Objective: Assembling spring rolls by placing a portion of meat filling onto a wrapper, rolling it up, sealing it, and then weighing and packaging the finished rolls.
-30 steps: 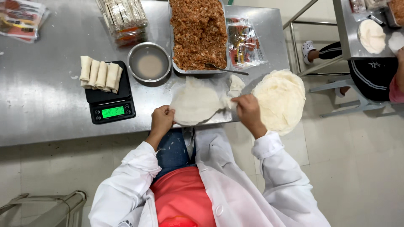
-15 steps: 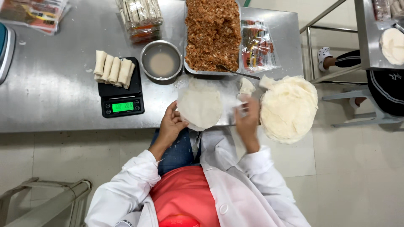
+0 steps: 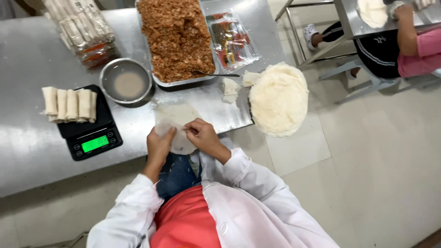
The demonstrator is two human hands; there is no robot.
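A thin round white wrapper sheet [image 3: 177, 117] lies on the steel table [image 3: 27, 151] at its front edge, overhanging a little. My left hand [image 3: 159, 143] and my right hand [image 3: 202, 136] both pinch the near part of this wrapper, fingers close together. A stack of more wrappers [image 3: 279, 98] hangs over the table's right corner. Behind the wrapper stands a metal tray of brown minced filling [image 3: 177, 39] with a spoon [image 3: 213, 73] resting in it.
A black scale with a green display [image 3: 89, 133] carries several rolled spring rolls [image 3: 69, 104]. A steel bowl of cloudy liquid [image 3: 126, 82], packed wrappers [image 3: 82, 27] and a plastic packet [image 3: 229, 41] sit behind. Another person [image 3: 395, 46] works at a second table, far right.
Both hands have come together onto the near edge of the single wrapper; the right hand left the big stack. The camera view has shifted and moved closer.
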